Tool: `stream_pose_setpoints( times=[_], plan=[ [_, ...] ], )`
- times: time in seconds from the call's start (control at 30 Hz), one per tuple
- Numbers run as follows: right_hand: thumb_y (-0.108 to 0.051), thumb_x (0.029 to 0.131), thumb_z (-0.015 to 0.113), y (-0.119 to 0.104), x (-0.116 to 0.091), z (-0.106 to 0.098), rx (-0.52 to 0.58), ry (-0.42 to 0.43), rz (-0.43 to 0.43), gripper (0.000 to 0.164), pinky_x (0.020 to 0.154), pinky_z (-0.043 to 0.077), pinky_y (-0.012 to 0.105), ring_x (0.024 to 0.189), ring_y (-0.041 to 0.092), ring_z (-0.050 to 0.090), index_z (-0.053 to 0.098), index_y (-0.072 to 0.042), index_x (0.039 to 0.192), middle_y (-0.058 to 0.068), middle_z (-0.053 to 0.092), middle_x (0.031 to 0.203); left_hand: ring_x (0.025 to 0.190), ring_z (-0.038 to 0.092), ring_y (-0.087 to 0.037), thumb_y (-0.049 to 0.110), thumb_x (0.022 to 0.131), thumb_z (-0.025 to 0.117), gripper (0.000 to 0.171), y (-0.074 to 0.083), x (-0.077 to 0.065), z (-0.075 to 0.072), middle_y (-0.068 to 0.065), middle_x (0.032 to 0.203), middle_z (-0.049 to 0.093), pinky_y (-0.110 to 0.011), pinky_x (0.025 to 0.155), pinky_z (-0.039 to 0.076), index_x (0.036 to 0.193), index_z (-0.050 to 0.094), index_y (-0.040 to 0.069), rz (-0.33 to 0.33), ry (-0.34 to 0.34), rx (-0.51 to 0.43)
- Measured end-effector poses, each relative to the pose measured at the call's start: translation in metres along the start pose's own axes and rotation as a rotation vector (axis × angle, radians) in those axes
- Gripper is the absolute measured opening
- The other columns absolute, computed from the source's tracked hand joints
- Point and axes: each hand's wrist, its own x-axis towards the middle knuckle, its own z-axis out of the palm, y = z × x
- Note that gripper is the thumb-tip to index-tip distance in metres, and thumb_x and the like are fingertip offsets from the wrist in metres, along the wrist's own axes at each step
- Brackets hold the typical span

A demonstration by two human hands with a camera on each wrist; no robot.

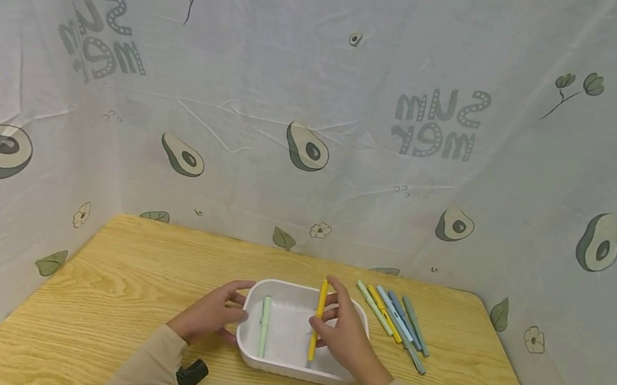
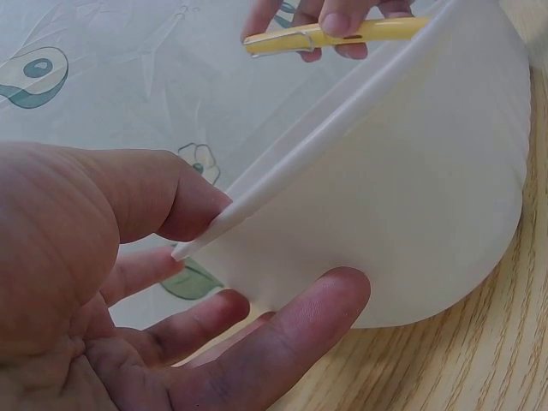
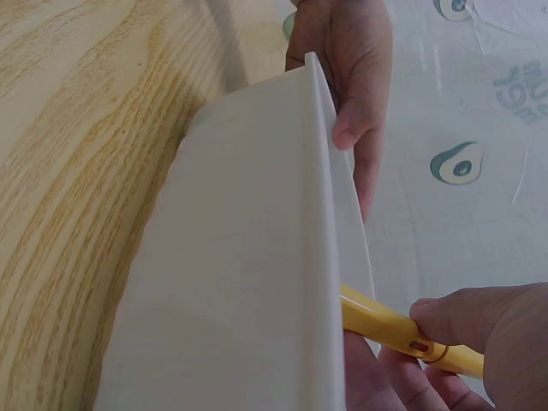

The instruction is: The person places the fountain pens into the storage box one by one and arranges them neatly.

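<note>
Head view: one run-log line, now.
left hand: grips white tray; right hand: holds yellow pen over tray; in tray: light green pen; on table: more pens

The right hand (image 3: 514, 342) pinches 1 yellow pen (image 3: 377, 322), its lower end hidden behind the wall of a white container (image 3: 223, 248) on a wood-grain surface (image 3: 68, 171). The left hand (image 3: 355, 68) holds the container's far end; avocado-printed sheeting (image 3: 428, 231) hangs beyond.
</note>
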Motion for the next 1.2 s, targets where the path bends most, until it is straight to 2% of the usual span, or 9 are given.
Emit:
stream_pose_setpoints(
  times=[0.17,0.77,1.2],
  plan=[
    [0.003,0.091,0.074,0.0,0.001,0.007,-0.003,-0.024,0.009,0.085,0.055,0.065,0.037,0.093,0.023,0.057,0.029,-0.017,0.161,0.014,0.049,0.122,0.106,0.065,-0.032,0.005,0.099,0.063,0.068,0.001,0.0,0.001,-0.028,0.137,0.051,-0.048,0.071,0.067,0.16,0.033,0.007,0.002,0.002,0.014],
    [0.002,0.09,0.073,0.0,0.007,0.039,0.046,-0.145,0.038,0.086,0.054,0.065,0.038,0.09,0.022,0.057,0.026,-0.01,0.161,0.017,0.048,0.12,0.105,0.066,-0.033,0.006,0.098,0.063,0.068,0.002,0.0,0.001,-0.026,0.135,0.051,-0.049,0.071,0.067,0.16,0.034,0.008,-0.005,0.013,0.016],
    [0.003,0.09,0.073,-0.001,0.013,0.049,0.109,-0.189,0.147,0.084,0.057,0.066,0.041,0.084,0.021,0.061,0.026,-0.009,0.159,0.017,0.048,0.115,0.104,0.066,-0.031,0.006,0.099,0.063,0.067,0.003,-0.002,0.001,-0.025,0.136,0.051,-0.048,0.071,0.067,0.16,0.035,0.01,-0.016,0.017,0.02]
  ],
)
